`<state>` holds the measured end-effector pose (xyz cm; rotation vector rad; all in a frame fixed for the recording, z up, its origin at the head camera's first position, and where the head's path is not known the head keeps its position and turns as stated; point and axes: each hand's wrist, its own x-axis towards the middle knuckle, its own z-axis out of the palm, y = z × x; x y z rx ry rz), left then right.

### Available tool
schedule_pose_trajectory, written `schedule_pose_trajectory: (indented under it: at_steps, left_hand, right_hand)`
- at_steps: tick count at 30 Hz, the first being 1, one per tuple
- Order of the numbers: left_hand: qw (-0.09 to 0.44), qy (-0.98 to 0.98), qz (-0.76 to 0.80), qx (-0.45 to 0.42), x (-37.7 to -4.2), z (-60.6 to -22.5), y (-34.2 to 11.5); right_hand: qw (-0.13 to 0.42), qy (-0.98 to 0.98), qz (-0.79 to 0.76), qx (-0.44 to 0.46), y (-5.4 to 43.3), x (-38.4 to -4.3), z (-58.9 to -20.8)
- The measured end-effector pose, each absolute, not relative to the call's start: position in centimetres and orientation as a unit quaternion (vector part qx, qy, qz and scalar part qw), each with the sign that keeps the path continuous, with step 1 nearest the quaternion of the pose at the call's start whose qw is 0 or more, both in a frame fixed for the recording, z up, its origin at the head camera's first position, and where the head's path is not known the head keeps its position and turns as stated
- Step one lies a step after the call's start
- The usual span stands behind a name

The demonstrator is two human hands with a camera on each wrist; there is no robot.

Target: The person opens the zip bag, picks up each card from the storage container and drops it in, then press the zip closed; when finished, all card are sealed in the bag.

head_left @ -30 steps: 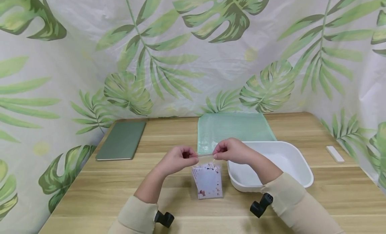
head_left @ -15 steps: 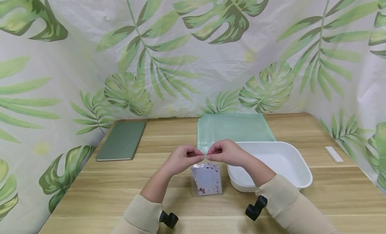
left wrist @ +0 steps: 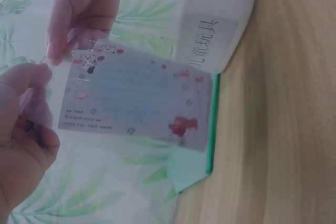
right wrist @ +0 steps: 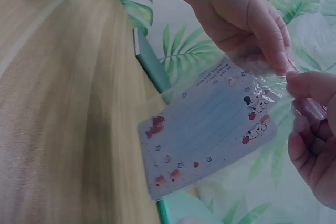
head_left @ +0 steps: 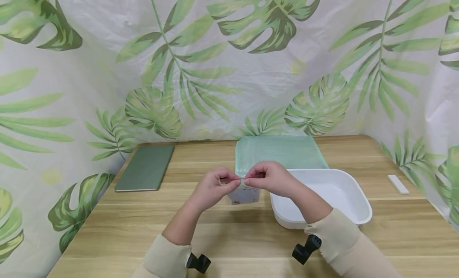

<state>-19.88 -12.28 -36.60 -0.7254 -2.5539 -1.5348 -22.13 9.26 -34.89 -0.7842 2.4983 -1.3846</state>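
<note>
A clear zip-lock bag holds several printed note cards (left wrist: 136,93) with a pale blue centre and small cartoon figures. My left hand (head_left: 211,189) and right hand (head_left: 270,177) pinch the top edge of the bag between thumb and fingers, close together. Below them the bag hangs down, with the cards (head_left: 244,194) partly foreshortened in the head view. In the right wrist view the clear plastic (right wrist: 265,85) is bunched near the fingertips, and a reddish line runs along its opening.
A white plastic bin (head_left: 358,198) stands just right of the bag. Behind lies a green mesh pouch (head_left: 279,150). A dark green notebook (head_left: 145,166) lies at the back left, and a small white block (head_left: 398,184) at the far right.
Both hands have come closer together along the bag's top edge. The bag has risen and tilted, so its cards look shorter in the head view.
</note>
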Motion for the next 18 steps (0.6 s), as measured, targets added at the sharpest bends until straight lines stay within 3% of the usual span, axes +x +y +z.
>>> schedule_pose_trajectory:
  at_steps: [6,18]
  left_hand:
    - [0.059,-0.844,-0.476,-0.241,-19.8,-36.8,-12.8]
    - [-0.053,-0.833,-0.512,-0.201,-19.7,-38.7,-15.0]
  right_hand:
    - [0.086,0.841,-0.461,-0.271,9.6,-22.2,-34.9]
    - [0.117,0.83,-0.476,-0.267,9.8,-22.6,-36.0]
